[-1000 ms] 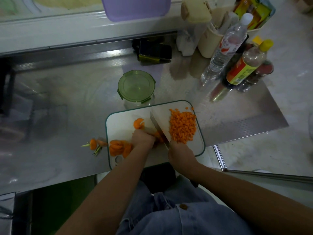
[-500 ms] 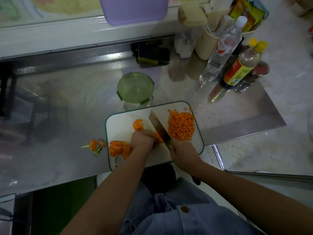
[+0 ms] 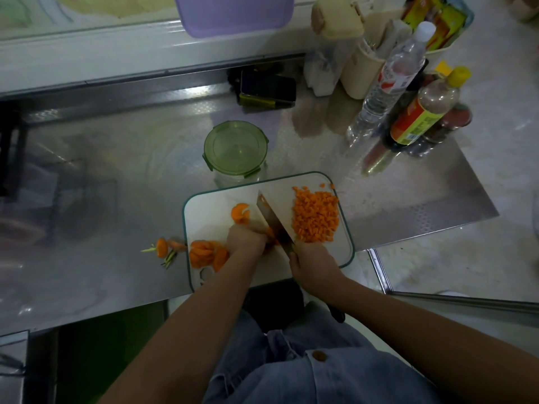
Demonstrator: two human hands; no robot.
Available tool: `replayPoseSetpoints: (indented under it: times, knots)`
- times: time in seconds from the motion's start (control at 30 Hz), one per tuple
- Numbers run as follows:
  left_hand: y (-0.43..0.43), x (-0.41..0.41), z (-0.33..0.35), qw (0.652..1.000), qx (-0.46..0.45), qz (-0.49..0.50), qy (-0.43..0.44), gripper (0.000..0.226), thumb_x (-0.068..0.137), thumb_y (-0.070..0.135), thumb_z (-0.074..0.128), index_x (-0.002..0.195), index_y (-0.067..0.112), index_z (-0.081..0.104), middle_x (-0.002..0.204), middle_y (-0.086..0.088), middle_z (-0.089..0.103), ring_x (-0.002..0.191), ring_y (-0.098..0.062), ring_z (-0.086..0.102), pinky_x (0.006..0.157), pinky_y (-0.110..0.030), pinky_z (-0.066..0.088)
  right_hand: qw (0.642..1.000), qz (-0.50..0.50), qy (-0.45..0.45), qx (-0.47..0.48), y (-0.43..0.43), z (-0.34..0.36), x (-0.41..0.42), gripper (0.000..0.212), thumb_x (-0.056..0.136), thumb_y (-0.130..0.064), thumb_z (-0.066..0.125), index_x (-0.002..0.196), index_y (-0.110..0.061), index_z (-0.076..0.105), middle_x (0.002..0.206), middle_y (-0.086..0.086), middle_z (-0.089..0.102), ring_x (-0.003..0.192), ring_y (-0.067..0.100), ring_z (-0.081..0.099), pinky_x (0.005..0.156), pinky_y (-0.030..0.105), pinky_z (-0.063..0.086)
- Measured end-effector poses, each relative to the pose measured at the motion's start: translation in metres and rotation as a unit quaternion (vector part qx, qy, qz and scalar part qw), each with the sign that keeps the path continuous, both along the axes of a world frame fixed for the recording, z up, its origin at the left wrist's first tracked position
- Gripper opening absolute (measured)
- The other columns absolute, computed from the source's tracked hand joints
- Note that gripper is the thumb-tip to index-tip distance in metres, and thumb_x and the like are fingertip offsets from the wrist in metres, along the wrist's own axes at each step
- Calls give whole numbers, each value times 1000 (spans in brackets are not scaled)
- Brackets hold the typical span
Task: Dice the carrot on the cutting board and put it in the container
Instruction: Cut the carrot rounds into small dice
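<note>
A white cutting board [image 3: 210, 205] with a green rim lies on the steel counter. A heap of diced carrot [image 3: 316, 217] covers its right side. My left hand [image 3: 246, 239] holds down carrot pieces [image 3: 270, 233] at the board's middle, mostly hidden under my fingers. My right hand [image 3: 313, 265] grips the handle of a cleaver [image 3: 272, 220], whose blade stands against those pieces. More carrot slices [image 3: 240, 212] lie behind my left hand, and a pile of slices [image 3: 205, 255] sits at the board's left edge. The container [image 3: 235, 151], lid closed, stands just behind the board.
Carrot tops with green stems [image 3: 166, 249] lie on the counter left of the board. Bottles [image 3: 390, 80] and jars crowd the back right. A phone [image 3: 267, 87] lies at the back. A purple tray [image 3: 233, 13] stands on the ledge behind.
The cleaver blade has shifted slightly left along the carrot pieces under my left hand. The diced heap and the slices stay where they were.
</note>
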State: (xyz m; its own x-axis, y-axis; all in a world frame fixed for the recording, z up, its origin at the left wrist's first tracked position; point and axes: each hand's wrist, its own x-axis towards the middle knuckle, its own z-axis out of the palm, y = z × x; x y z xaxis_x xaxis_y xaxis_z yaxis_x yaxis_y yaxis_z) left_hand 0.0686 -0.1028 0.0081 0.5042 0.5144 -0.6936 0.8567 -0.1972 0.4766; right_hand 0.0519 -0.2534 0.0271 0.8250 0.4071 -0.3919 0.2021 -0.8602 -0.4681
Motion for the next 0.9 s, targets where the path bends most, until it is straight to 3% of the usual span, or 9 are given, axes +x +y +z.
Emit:
replayPoseSetpoints:
  times: [0.23,0.37,0.53,0.77,0.9]
  knots:
    - [2,2,-3,1000,-5,-3,3,30,66,29,84,81,10,67,90,-11,69,85,-25,67,70,-32,56,1000,6,-22,-19,9,-11,-1,11,91,-9,44,90,-3,53,80,19,60,73,36,60,59,39,46]
    - [2,1,-3,1000,-4,-10,4,31,66,29,84,82,8,69,84,-8,69,82,-24,67,68,-31,55,999,-1,-37,-17,8,-16,-4,12,92,-11,43,97,-5,52,83,18,61,74,37,60,60,39,47]
    - [4,-2,-8,1000,0,-16,-6,33,63,33,85,85,11,75,88,-8,72,81,-24,68,76,-38,59,997,3,-68,22,6,-16,4,18,96,-21,44,97,-7,55,80,16,63,71,34,60,58,40,45]
    - [5,-6,-11,995,45,-79,-32,32,67,35,81,85,10,74,89,-10,72,83,-26,68,77,-39,57,987,-57,-88,120,-22,3,19,26,88,-33,41,76,-12,51,60,8,51,57,29,52,53,35,35]
    - [8,-11,3,985,79,-133,-79,19,79,31,68,72,13,69,80,-10,70,81,-28,67,71,-34,54,983,-105,-72,132,-27,-1,28,29,94,-30,47,81,-6,56,64,12,56,59,28,55,56,46,48]
